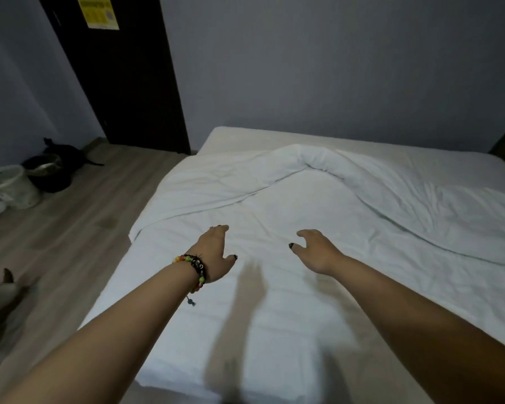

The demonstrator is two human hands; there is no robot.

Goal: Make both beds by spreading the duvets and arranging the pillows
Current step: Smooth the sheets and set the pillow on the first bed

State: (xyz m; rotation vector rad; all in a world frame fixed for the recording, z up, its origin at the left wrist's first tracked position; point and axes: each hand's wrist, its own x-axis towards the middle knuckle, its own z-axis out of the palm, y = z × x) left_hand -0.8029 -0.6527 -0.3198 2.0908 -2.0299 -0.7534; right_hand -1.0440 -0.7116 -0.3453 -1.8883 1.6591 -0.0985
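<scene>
A white duvet lies rumpled across the far half of the bed, folded into a ridge that peaks near the middle. Its near edge runs from the bed's left side to the right. My left hand, with a beaded bracelet on the wrist, hovers above the sheet just short of the duvet's near edge, fingers relaxed and holding nothing. My right hand hovers beside it at the same height, fingers loosely spread, also holding nothing. Both cast shadows on the bare sheet below. No pillow is in view.
The bed stands against a grey wall. A dark door with a yellow notice is at the back left. On the wooden floor to the left stand a white bin and a black bin.
</scene>
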